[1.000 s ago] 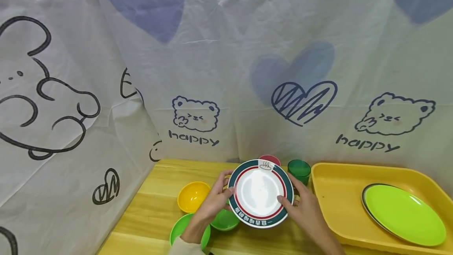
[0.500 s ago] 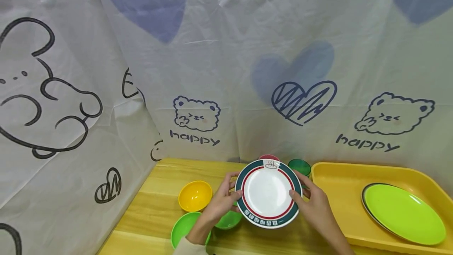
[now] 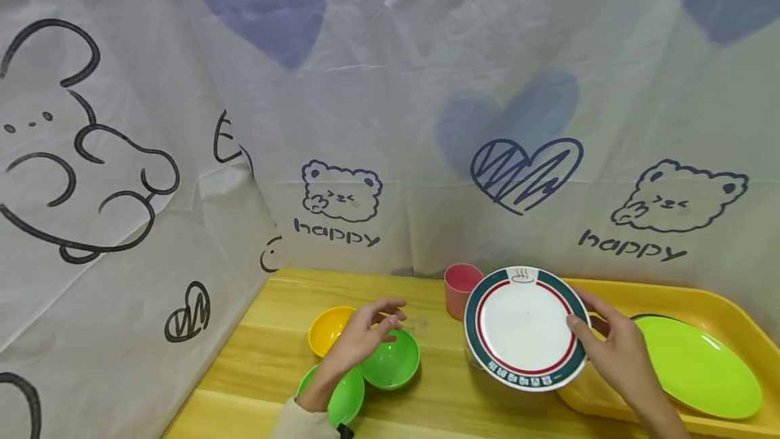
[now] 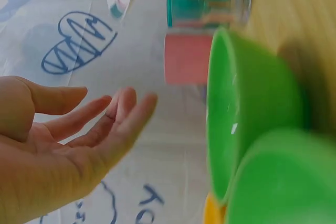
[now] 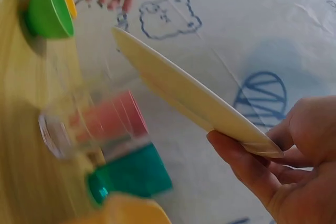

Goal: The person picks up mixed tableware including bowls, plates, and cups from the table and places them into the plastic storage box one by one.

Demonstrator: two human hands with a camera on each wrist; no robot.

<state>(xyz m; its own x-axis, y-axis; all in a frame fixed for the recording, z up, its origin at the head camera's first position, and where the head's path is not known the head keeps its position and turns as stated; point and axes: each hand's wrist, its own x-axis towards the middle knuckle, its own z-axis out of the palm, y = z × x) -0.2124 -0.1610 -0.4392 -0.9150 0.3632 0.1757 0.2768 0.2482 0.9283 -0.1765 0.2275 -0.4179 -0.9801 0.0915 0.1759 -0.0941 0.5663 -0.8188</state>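
Observation:
A white plate [image 3: 525, 330] with a dark green rim band and a thin red ring is held up in the air, face toward the head camera. My right hand [image 3: 621, 347] grips its right edge, thumb on the face and fingers behind, as the right wrist view shows on the plate's underside [image 5: 184, 90]. My left hand [image 3: 362, 337] holds nothing; its relaxed fingers hover over a green bowl [image 3: 390, 360]. Beneath the left wrist sits a second green bowl [image 3: 346, 395], with a yellow bowl [image 3: 328, 329] behind it.
A yellow tray [image 3: 701, 297] at the right bears a lime-green oval plate [image 3: 695, 364] on a dark-rimmed one. Near the back stands a pink cup [image 3: 461, 290]; a teal cup [image 5: 136, 174] and a clear cup [image 5: 63, 129] stand close by. A printed cloth [image 3: 414, 120] hangs behind the table.
My left hand has let go of the plate and moved slightly left of it. My right hand has carried the plate rightward, so it now overlaps the tray's left edge in the head view.

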